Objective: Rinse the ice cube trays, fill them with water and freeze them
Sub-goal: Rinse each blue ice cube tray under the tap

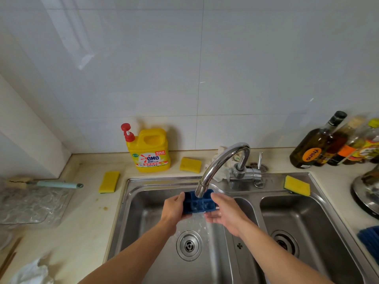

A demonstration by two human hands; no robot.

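Observation:
A small blue ice cube tray (200, 204) is held over the left basin of the steel sink (131, 201), right under the spout of the chrome tap (217, 167). Water spills off the tray's front edge toward the drain (188, 245). My left hand (174, 210) grips the tray's left end, thumb on top. My right hand (225, 212) holds the right end, fingers under it. Another blue tray (370, 240) lies at the right edge of the counter, partly cut off.
A yellow detergent jug (149, 150) stands behind the sink. Yellow sponges lie on the counter (109, 182), (190, 165) and on the sink rim (297, 185). Several bottles (320, 144) stand at back right, a clear tray (30, 206) and brush (53, 184) at left.

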